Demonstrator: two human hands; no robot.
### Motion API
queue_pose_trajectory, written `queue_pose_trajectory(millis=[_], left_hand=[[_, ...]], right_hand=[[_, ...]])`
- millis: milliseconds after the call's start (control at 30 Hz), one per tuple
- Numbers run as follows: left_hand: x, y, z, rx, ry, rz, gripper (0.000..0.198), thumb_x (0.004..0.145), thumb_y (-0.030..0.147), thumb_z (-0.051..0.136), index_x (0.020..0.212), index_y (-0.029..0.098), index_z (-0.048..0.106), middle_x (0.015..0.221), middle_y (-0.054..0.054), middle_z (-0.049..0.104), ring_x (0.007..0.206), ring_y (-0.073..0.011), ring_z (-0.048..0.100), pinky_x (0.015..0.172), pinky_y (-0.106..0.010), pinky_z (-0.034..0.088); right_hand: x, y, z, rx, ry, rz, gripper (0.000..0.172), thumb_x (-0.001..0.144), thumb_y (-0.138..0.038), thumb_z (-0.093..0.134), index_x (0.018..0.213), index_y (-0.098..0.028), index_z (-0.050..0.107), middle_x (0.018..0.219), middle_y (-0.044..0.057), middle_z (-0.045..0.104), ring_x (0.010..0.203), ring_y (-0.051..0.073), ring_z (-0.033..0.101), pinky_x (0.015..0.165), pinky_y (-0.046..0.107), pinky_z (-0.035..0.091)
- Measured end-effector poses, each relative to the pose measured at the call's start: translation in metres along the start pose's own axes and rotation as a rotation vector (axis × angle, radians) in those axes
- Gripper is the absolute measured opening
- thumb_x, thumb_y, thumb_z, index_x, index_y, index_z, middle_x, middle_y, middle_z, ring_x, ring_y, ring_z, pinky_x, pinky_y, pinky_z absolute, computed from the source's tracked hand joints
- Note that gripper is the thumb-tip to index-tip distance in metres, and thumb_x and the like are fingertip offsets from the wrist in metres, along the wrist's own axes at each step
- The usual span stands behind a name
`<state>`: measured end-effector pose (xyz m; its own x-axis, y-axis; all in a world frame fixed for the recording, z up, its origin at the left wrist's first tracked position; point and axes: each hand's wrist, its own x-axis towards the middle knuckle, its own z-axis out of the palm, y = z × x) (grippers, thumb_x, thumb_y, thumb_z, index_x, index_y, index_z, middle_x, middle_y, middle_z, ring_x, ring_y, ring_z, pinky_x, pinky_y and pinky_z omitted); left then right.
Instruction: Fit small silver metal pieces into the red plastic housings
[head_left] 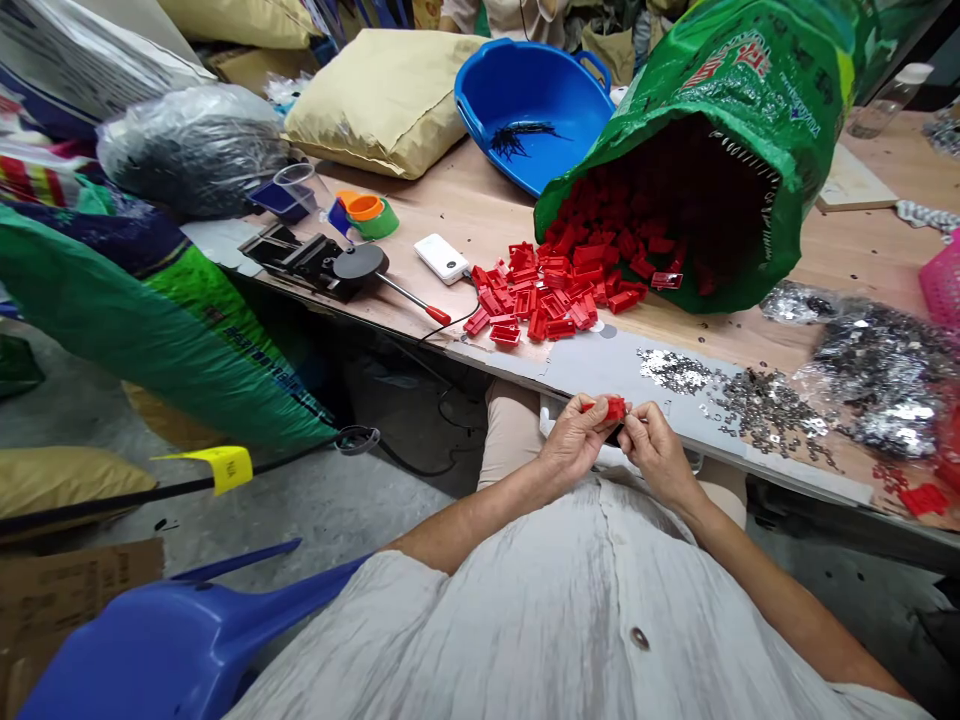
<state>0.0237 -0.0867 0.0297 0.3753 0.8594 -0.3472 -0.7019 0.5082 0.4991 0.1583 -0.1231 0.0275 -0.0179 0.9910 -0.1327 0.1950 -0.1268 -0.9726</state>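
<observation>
- Hands, two: the left hand [576, 440] pinches one red part [616, 408] between thumb and fingers; the right hand [658, 450] has its fingertips pressed together at the part's right end, their contents too small to tell.
- Red part: above the lap, just off the tabletop [877, 260] edge.
- Red pile [555, 290]: dozens of similar pieces, uncountable, spilling from one green sack [750, 130].
- Metal bits [772, 410]: two adjoining spreads, uncountable, on grey sheeting.
- Blue basin [536, 85]: one, containing black strands [517, 138].
- Lever device [360, 262]: one, red-tipped; white device [442, 258]: one, beside the pile.
- Writing: red and white characters on the green sack, blue lettering on the left sack [195, 340], marks on one yellow tag [232, 468]; none clearly legible.
</observation>
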Motion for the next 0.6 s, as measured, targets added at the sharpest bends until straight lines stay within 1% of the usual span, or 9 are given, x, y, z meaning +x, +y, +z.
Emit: queue_pose_trajectory(millis=[100, 167, 267, 333, 367, 433, 500, 533, 600], left_hand=[[0.000, -0.004, -0.002, 0.009, 0.008, 0.018, 0.044, 0.065, 0.030, 0.087, 0.071, 0.017, 0.045, 0.094, -0.001, 0.071, 0.096, -0.0173, 0.071, 0.097, -0.033, 0.047], [0.000, -0.006, -0.005, 0.034, 0.018, 0.013, 0.044, 0.065, 0.033, 0.086, 0.071, 0.017, 0.046, 0.093, -0.001, 0.070, 0.094, -0.0164, 0.071, 0.096, -0.032, 0.047], [0.001, -0.007, -0.012, 0.098, 0.023, -0.018, 0.042, 0.064, 0.032, 0.087, 0.072, 0.016, 0.049, 0.090, -0.001, 0.070, 0.087, -0.0139, 0.070, 0.094, -0.031, 0.048], [0.002, -0.008, -0.020, 0.178, 0.032, -0.059, 0.042, 0.062, 0.031, 0.087, 0.071, 0.016, 0.049, 0.090, 0.000, 0.069, 0.084, -0.0136, 0.070, 0.090, -0.031, 0.050], [0.003, -0.009, -0.024, 0.239, 0.044, -0.082, 0.043, 0.061, 0.032, 0.087, 0.070, 0.015, 0.048, 0.089, 0.000, 0.069, 0.081, -0.0137, 0.069, 0.086, -0.031, 0.051], [0.007, -0.011, -0.034, 0.393, 0.069, -0.121, 0.043, 0.061, 0.035, 0.086, 0.069, 0.015, 0.049, 0.084, 0.000, 0.068, 0.075, -0.0134, 0.067, 0.077, -0.030, 0.052], [0.013, -0.013, -0.044, 0.565, 0.083, -0.135, 0.039, 0.061, 0.037, 0.085, 0.071, 0.016, 0.054, 0.076, 0.000, 0.067, 0.068, -0.0122, 0.063, 0.071, -0.027, 0.050], [0.016, -0.014, -0.048, 0.646, 0.078, -0.128, 0.037, 0.061, 0.036, 0.084, 0.074, 0.015, 0.057, 0.075, 0.000, 0.067, 0.068, -0.0122, 0.062, 0.071, -0.027, 0.050], [0.021, -0.015, -0.055, 0.779, 0.050, -0.091, 0.032, 0.062, 0.030, 0.084, 0.082, 0.015, 0.063, 0.080, -0.002, 0.069, 0.073, -0.0140, 0.063, 0.076, -0.028, 0.050]], right_hand=[[-0.002, 0.003, 0.003, -0.024, 0.027, -0.008, 0.027, 0.096, -0.048, 0.040, 0.084, -0.025, 0.038, 0.060, -0.006, 0.051, 0.049, 0.011, 0.041, 0.048, 0.023, 0.034], [-0.003, 0.004, 0.002, -0.054, 0.022, -0.015, 0.026, 0.097, -0.048, 0.040, 0.084, -0.025, 0.039, 0.060, -0.006, 0.052, 0.050, 0.011, 0.044, 0.049, 0.024, 0.036], [-0.005, 0.004, -0.010, -0.181, -0.016, -0.023, 0.025, 0.097, -0.046, 0.040, 0.086, -0.025, 0.044, 0.062, -0.004, 0.057, 0.054, 0.013, 0.050, 0.055, 0.025, 0.041], [-0.004, 0.006, -0.027, -0.299, 0.022, -0.024, 0.025, 0.096, -0.047, 0.043, 0.090, -0.024, 0.051, 0.067, -0.001, 0.063, 0.059, 0.015, 0.056, 0.059, 0.027, 0.044], [-0.004, 0.008, -0.038, -0.359, 0.072, -0.028, 0.026, 0.095, -0.047, 0.045, 0.093, -0.023, 0.055, 0.070, 0.001, 0.066, 0.063, 0.017, 0.060, 0.061, 0.029, 0.045], [-0.002, 0.013, -0.062, -0.497, 0.223, -0.055, 0.027, 0.093, -0.046, 0.049, 0.095, -0.022, 0.060, 0.084, 0.005, 0.071, 0.073, 0.020, 0.064, 0.067, 0.031, 0.047], [0.000, 0.019, -0.087, -0.702, 0.361, -0.099, 0.025, 0.091, -0.042, 0.051, 0.094, -0.021, 0.063, 0.091, 0.008, 0.071, 0.081, 0.023, 0.065, 0.074, 0.035, 0.047], [0.002, 0.022, -0.097, -0.804, 0.395, -0.116, 0.024, 0.091, -0.041, 0.051, 0.094, -0.021, 0.065, 0.094, 0.009, 0.071, 0.085, 0.024, 0.065, 0.076, 0.036, 0.047], [0.005, 0.027, -0.113, -0.961, 0.420, -0.124, 0.025, 0.092, -0.039, 0.051, 0.096, -0.020, 0.067, 0.098, 0.010, 0.071, 0.087, 0.025, 0.064, 0.075, 0.037, 0.045]])
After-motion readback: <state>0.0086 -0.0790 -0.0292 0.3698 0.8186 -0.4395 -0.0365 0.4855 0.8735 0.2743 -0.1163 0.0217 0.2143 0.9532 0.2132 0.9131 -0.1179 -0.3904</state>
